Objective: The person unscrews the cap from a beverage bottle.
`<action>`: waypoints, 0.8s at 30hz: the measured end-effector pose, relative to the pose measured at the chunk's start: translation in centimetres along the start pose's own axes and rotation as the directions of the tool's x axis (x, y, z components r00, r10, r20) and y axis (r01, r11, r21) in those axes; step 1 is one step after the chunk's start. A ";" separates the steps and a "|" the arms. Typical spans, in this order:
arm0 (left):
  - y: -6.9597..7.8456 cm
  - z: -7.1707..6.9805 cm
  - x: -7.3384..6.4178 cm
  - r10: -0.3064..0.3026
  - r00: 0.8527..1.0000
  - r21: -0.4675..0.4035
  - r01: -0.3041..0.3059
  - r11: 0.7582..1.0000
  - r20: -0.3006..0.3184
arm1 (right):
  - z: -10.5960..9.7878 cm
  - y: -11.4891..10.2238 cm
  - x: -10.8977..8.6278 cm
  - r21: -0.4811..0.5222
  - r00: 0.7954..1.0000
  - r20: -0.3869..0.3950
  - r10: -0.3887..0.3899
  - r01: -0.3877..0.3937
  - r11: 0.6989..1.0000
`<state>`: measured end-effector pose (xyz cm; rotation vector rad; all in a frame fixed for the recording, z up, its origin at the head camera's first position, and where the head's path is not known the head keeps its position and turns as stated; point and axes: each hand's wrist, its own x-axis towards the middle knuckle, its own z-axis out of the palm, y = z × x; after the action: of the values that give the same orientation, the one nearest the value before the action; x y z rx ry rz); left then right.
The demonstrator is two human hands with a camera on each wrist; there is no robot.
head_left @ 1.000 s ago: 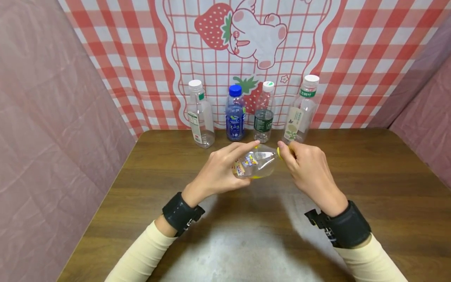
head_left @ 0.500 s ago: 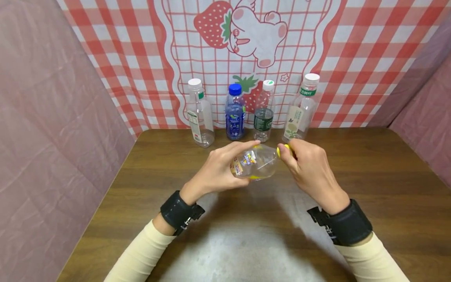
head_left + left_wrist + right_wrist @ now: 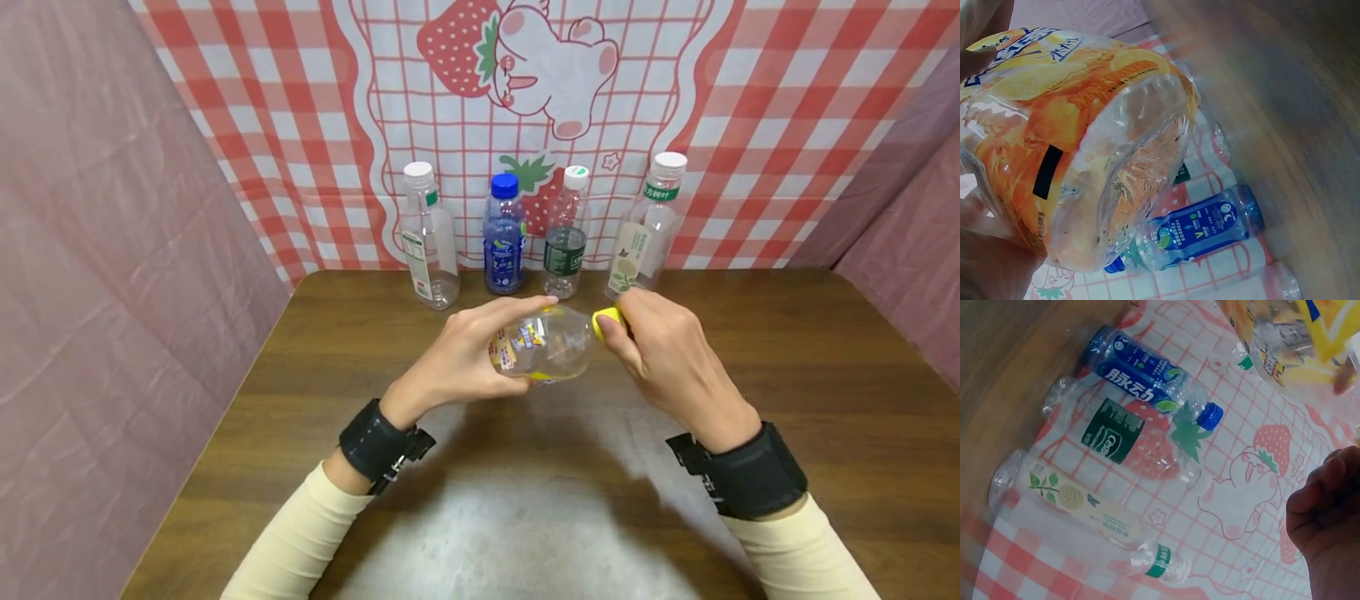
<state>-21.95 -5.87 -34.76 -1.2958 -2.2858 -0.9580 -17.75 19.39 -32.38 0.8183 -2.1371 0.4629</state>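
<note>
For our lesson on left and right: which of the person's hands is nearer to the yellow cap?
The right hand: it pinches the yellow cap. The left hand is farther off, gripping the held bottle around its labelled body.

head view's nicely bright, light seemingly from above, big milky glare on the near tabletop, soft-edged shadows around it, little glints on the held bottle, wrist views way dimmer and kinda hazy, tabletop all smeary in the left one
</note>
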 end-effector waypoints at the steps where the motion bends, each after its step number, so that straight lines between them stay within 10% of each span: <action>1: 0.0 0.0 0.0 0.000 1.000 0.002 0.000 1.000 -0.001 | 0.0 0.0 0.1 -0.006 1.000 0.005 0.000 0.000 1.000; 9: 0.2 0.2 -0.1 -0.010 1.000 0.075 0.012 0.997 -0.026 | 0.0 -0.1 0.0 -0.084 0.977 0.043 0.210 -0.206 0.975; 18: 0.4 1.0 0.0 0.052 0.996 0.267 -0.030 0.963 -0.076 | 0.2 -1.0 0.0 -0.156 0.858 0.093 0.505 -0.488 0.859; 24: 0.5 1.1 0.1 0.067 0.994 0.285 -0.038 0.958 -0.091 | 0.5 -1.0 -0.2 -0.147 0.892 0.026 0.451 -0.443 0.885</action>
<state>-21.51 -4.85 -35.32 -1.1533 -2.2025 -0.6334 -17.22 18.41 -32.84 0.2540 -2.3868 0.5216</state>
